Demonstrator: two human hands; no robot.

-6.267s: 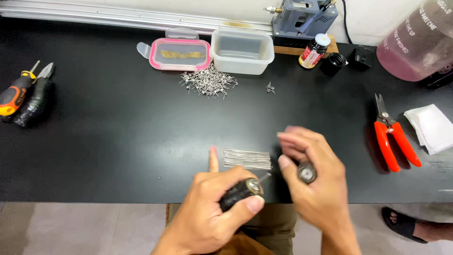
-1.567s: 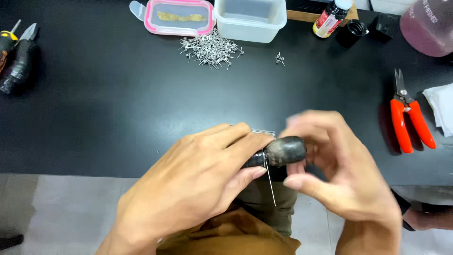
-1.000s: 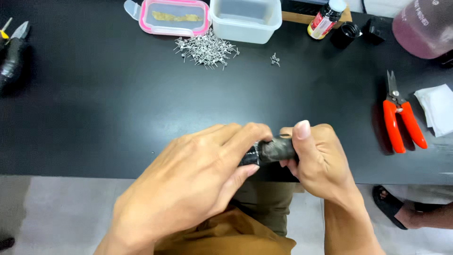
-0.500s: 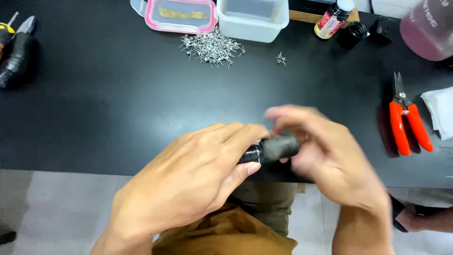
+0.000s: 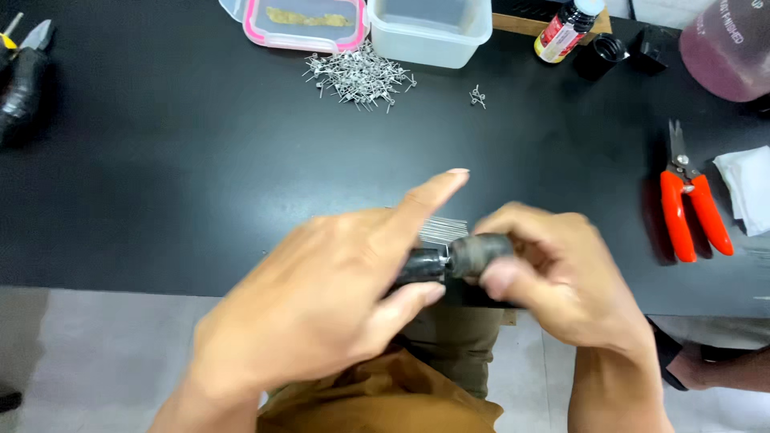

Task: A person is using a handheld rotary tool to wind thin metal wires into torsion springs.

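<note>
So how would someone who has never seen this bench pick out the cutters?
Start at the black table and go to its right end, below the pinkish jug. The cutters lie flat there, just left of a folded white cloth, tips pointing away from the person. Their bright red handles set them apart from everything nearby.

hands [image 5: 449, 281] gripping dark cylindrical tool [image 5: 457, 261], black table [image 5: 200, 160]

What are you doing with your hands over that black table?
The left hand and the right hand hold a small dark cylinder-shaped tool together at the black table's near edge. Thin straight wires lie just behind it. A pile of small bent metal pieces sits further back, red-handled cutters to the right.
</note>
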